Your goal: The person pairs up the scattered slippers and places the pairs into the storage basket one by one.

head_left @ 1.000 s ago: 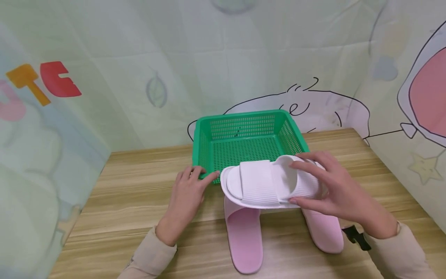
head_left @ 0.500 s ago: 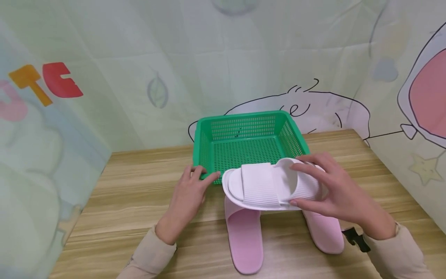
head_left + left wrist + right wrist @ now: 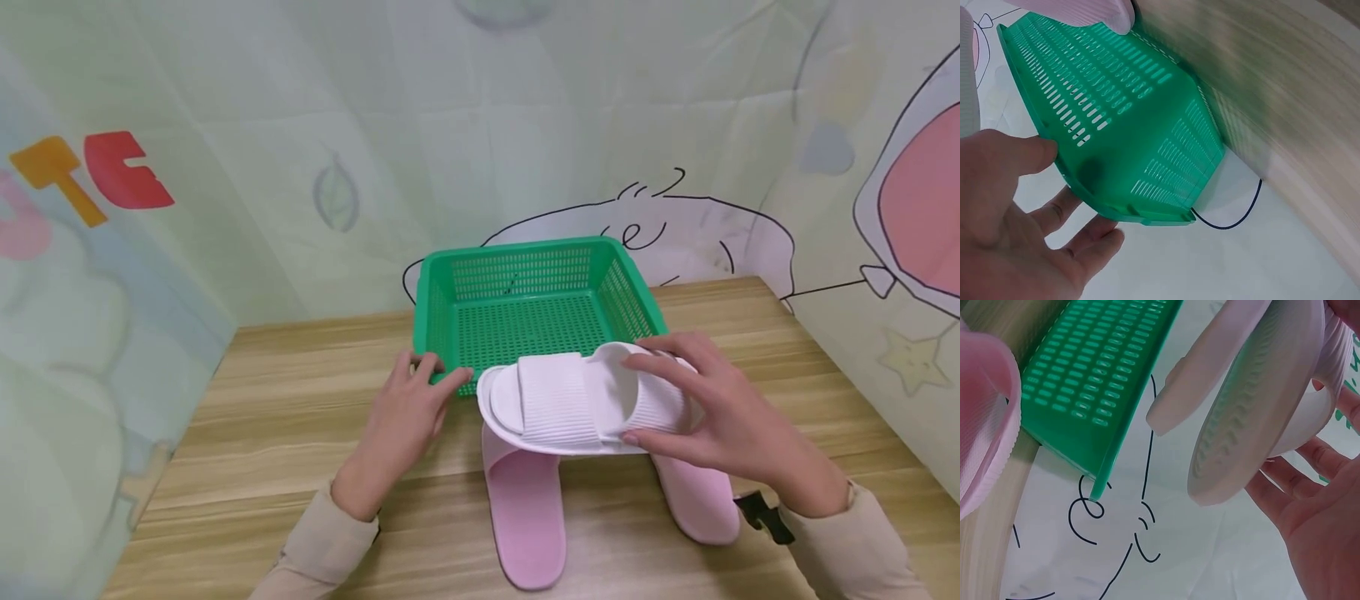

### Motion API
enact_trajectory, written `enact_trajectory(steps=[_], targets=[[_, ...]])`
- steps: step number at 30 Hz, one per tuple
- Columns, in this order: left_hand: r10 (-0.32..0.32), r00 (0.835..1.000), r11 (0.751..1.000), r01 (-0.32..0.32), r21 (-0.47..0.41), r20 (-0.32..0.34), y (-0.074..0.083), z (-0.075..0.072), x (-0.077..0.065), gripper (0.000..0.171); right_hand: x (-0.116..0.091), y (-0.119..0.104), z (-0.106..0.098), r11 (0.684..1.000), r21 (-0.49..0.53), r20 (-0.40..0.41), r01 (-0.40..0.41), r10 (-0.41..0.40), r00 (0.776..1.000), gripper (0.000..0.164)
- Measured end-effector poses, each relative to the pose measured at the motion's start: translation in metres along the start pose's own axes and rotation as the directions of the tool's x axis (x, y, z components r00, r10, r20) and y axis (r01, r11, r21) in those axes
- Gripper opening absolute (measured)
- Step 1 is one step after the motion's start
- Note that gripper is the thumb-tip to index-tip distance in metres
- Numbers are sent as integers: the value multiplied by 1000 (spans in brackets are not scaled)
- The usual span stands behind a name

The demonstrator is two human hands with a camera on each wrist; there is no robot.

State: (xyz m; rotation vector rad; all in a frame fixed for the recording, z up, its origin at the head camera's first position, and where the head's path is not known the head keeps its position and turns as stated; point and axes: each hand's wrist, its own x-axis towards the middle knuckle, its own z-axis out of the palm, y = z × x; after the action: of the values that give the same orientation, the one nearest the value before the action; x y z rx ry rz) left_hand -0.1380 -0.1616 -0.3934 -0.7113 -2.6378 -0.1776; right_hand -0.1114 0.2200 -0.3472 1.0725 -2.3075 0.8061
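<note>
My right hand (image 3: 720,408) grips a nested pair of white slippers (image 3: 558,398) by one end, thumb at the near edge and fingers over the far side. The slippers hang sideways above the table, overlapping the basket's front in the head view. Two soles show in the right wrist view, the nearer white slipper (image 3: 1241,419) having a ridged underside. With my left hand (image 3: 405,417) I pinch the green basket (image 3: 517,247) at its near left corner. The left wrist view has the thumb (image 3: 1038,155) on the rim and fingers beneath it.
Below the white slippers, a pink slipper (image 3: 528,521) lies on the wooden table (image 3: 300,400), and another pink slipper (image 3: 697,500) lies to its right. Their front parts are partly hidden. A printed cloth (image 3: 360,125) hangs behind the basket and along both sides.
The white slippers have sunk very slightly in my right hand. My left hand stays at the basket's corner, and the basket and pink slippers keep their places.
</note>
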Motion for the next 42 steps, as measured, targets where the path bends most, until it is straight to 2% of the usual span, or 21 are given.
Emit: enact_trajectory(steps=[9,16,22,26,34,42], targets=[[0,1000,994,2,-107,20,-2,0,0,36,-2,-1,1,999,-8,40,-44,44,998,69],[39,999,988,-39,-149,-8,-6,1,0,35,-1,-1,0,998,-11,41,-59,60,997,69],[74,997,988,-76,-131,-21,-6,0,1,35,4,3,1,999,-2,-28,40,-40,999,69],[83,996,991,-85,-105,-17,-6,0,2,35,8,6,0,997,2,-53,71,-71,996,69],[97,995,992,-98,-81,-18,-6,-1,2,38,16,9,-5,998,-13,-39,55,-56,998,72],[98,995,991,-99,-90,-18,-5,-2,4,38,26,16,-12,999,-36,23,1,-1,1000,71]])
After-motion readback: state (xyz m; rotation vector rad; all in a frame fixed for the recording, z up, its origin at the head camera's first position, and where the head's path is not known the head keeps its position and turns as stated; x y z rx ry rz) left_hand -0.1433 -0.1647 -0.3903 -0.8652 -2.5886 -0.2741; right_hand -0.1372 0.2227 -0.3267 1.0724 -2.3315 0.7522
